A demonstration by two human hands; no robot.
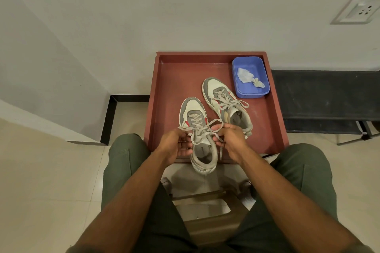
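**On the tray, between my knees: second bow not yet tied**

The near shoe [194,117] lay toe-forward on the tray [176,80], its heel hanging over the front edge.

- Left hand [176,144]: fingers curled, pinching one strand of the laces [212,123] at the left of the tongue.
- Right hand [230,137]: likewise curled, pinching the other strand just right of the tongue.
- The laces were slack, with loops raised between my hands and one loose end trailing down past the collar.
- I saw no finished bow on this shoe. Whether the first crossing was snug, I could not tell under my fingers.

The far shoe [225,104] sat further up the tray, apart from the near one, its bow tied and lying flat. I judged half the pair done. A tub [251,93] in the far right corner held crumpled tissue [244,75].

Left to do, by my reckoning: form the bow on the near shoe and pull it tight.
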